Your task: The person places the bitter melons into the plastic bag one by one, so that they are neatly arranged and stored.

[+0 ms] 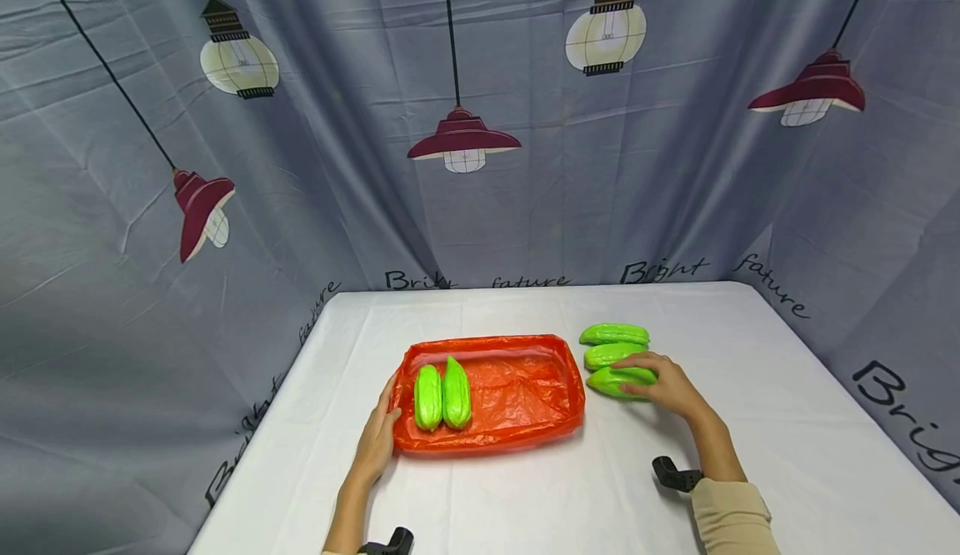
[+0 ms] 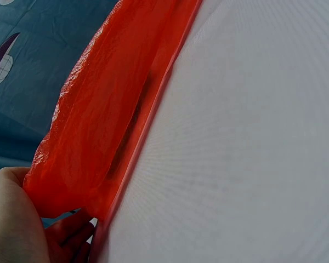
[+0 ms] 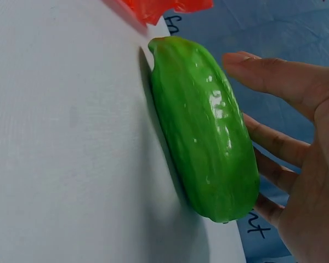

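A red tray (image 1: pixel 517 388) with a glossy, wrinkled surface lies on the white table. My left hand (image 1: pixel 377 438) holds its left end, the rim passing between thumb and fingers; in the left wrist view the red wall (image 2: pixel 98 120) hides the thumb tip. Inside the tray, at its left, two green ribbed gourds (image 1: pixel 428 398) lie side by side. To the right of the tray are three more, stacked in a column. Over the nearest gourd (image 1: pixel 611 382) is my right hand (image 1: pixel 671 384), its fingers spread around the far side. The right wrist view shows the thumb apart from that gourd (image 3: pixel 203 131).
Two other gourds, the middle one (image 1: pixel 603 357) and the far one (image 1: pixel 615 334), lie just beyond my right hand. The white table (image 1: pixel 517 497) ends at a grey-blue curtain (image 1: pixel 337 163) printed with lamps. Each wrist wears a black camera mount (image 1: pixel 675 475).
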A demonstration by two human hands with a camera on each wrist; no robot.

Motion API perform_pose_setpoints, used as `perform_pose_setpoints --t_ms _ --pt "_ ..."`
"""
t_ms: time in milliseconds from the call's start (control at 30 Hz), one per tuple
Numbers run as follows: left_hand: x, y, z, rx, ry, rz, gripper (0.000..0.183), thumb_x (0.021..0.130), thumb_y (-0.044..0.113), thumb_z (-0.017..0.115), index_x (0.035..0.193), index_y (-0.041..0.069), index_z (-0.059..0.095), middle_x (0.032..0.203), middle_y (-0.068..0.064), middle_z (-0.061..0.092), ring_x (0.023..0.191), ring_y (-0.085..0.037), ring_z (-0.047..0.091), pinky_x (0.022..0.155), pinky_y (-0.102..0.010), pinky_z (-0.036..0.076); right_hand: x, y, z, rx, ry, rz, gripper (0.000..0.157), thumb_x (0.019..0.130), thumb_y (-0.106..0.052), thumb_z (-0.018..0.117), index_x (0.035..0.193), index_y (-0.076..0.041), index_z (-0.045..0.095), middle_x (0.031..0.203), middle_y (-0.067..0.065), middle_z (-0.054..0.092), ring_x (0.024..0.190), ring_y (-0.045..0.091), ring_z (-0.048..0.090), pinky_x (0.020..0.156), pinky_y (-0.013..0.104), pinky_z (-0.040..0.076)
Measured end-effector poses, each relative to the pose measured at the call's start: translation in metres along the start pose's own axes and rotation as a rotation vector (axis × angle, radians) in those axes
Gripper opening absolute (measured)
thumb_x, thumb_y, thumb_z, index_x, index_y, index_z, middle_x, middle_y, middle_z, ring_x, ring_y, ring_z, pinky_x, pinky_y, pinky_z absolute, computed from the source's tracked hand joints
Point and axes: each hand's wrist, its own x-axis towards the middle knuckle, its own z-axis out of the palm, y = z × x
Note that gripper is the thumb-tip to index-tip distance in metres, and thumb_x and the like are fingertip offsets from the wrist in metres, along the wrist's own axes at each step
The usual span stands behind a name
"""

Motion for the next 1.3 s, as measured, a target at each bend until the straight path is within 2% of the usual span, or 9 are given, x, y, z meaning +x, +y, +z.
perform_pose_setpoints --t_ms 300,500,667,833,933,1033,1167,1300 --pt "0.001 0.002 -0.001 -0.01 -0.016 -0.024 0.054 0.097 0.015 0.037 0.148 0.029 0.022 0.149 -0.005 0.026 0.133 -0.035 0.024 0.102 -0.061 0.018 -0.006 -0.003 -0.003 -0.041 -0.063 0.019 0.034 0.072 -0.02 0.078 0.105 -0.013 0.071 0.111 0.013 0.062 0.105 0.036 0.051 0.089 0.056 0.031" --pt "0.0 0.003 -0.001 -0.014 -0.021 -0.039 0.054 0.098 0.016 0.036 0.148 0.03 0.021 0.149 -0.005 0.026 0.133 -0.035 0.024 0.102 -0.062 0.018 -0.008 -0.003 -0.002 -0.037 -0.096 0.008 0.041 0.07 -0.019 0.079 0.109 -0.012 0.069 0.109 0.01 0.065 0.102 0.034 0.053 0.087 0.055 0.034" --pt "0.0 0.002 -0.001 -0.017 -0.02 -0.027 0.054 0.098 0.017 0.036 0.148 0.03 0.021 0.149 -0.005 0.026 0.133 -0.035 0.024 0.101 -0.062 0.018 -0.009 0.0 -0.001 0.009 -0.178 0.079 0.049 0.071 -0.02 0.078 0.118 -0.013 0.065 0.114 0.007 0.063 0.092 0.026 0.052 0.075 0.044 0.043" --pt "0.0 0.002 -0.001 -0.01 -0.018 -0.019 0.054 0.098 0.016 0.036 0.148 0.03 0.021 0.149 -0.005 0.026 0.133 -0.036 0.025 0.101 -0.063 0.019 -0.012 -0.002 -0.003 0.025 -0.235 0.141 0.056 0.074 -0.027 0.076 0.125 -0.015 0.059 0.119 0.008 0.057 0.084 0.021 0.045 0.066 0.035 0.039" --pt "0.0 0.002 -0.001 -0.006 -0.017 -0.025 0.055 0.097 0.015 0.036 0.147 0.032 0.02 0.149 -0.005 0.027 0.132 -0.036 0.026 0.101 -0.063 0.02 -0.014 -0.004 -0.003 0.038 -0.255 0.145 0.057 0.076 -0.029 0.074 0.128 -0.015 0.057 0.123 0.011 0.055 0.084 0.021 0.047 0.067 0.036 0.04" --pt "0.0 0.001 0.0 -0.01 -0.017 -0.028 0.057 0.097 0.013 0.037 0.147 0.033 0.02 0.148 -0.006 0.028 0.132 -0.036 0.026 0.102 -0.061 0.02 -0.015 -0.006 -0.003 0.074 -0.298 0.161 0.059 0.079 -0.03 0.071 0.133 -0.015 0.052 0.131 0.016 0.05 0.093 0.026 0.052 0.073 0.042 0.044" --pt "0.001 0.0 0.0 -0.015 -0.015 -0.025 0.057 0.096 0.013 0.037 0.147 0.033 0.021 0.148 -0.005 0.028 0.132 -0.035 0.027 0.102 -0.06 0.019 -0.017 -0.006 -0.003 0.112 -0.338 0.206 0.063 0.08 -0.033 0.07 0.137 -0.017 0.047 0.136 0.019 0.043 0.102 0.029 0.052 0.08 0.049 0.044" --pt "0.0 0.0 0.001 -0.016 -0.011 -0.015 0.057 0.096 0.012 0.037 0.147 0.03 0.021 0.148 -0.008 0.029 0.132 -0.036 0.027 0.102 -0.061 0.02 -0.019 -0.007 0.0 0.113 -0.34 0.232 0.068 0.077 -0.034 0.072 0.138 -0.019 0.045 0.135 0.02 0.044 0.097 0.027 0.053 0.079 0.047 0.044"
